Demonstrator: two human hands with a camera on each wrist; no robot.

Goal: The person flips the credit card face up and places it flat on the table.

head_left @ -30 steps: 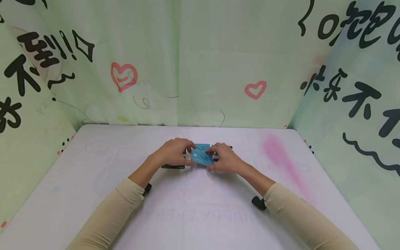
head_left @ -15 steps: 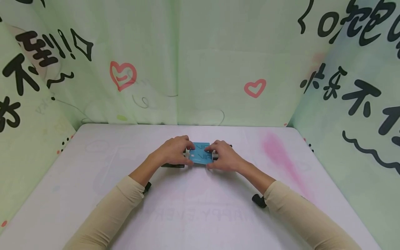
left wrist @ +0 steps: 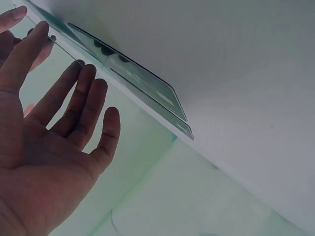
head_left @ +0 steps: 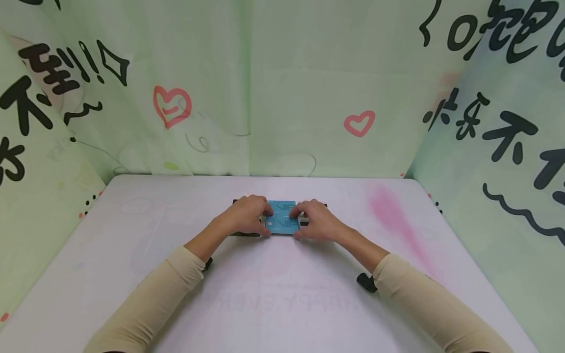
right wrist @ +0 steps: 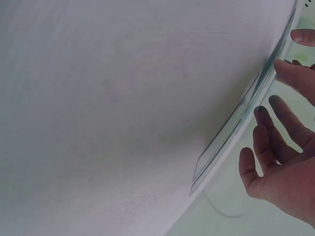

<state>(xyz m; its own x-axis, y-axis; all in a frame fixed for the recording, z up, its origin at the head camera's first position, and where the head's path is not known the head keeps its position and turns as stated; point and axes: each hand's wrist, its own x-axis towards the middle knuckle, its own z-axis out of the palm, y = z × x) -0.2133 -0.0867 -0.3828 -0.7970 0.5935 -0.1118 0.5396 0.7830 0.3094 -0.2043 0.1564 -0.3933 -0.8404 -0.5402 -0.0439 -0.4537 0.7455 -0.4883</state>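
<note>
A light-blue card (head_left: 282, 225) printed "VIP" lies level between my hands in the head view. Part of another blue card with the same print (head_left: 282, 206) shows just behind it. My left hand (head_left: 248, 215) pinches the front card at its left side, thumb near the front corner. At the right side my right hand (head_left: 321, 223) holds it with thumb and fingertips. The wrist views show both hands' outer fingers spread loosely, and the card only as a thin edge. Flat glossy cards (left wrist: 133, 73) lie on the table beneath the left hand, and similar ones (right wrist: 224, 137) near the right.
The white table (head_left: 282, 284) bears a pink smear (head_left: 399, 228) at right. Printed green curtains (head_left: 300, 88) stand along its back and sides. A black wrist device (head_left: 366, 283) sits by the right cuff.
The front blue card has turned from a tilt to straight, lined up with the card behind, and shifted slightly left. Both hands keep their hold; the left has shifted a little with it.
</note>
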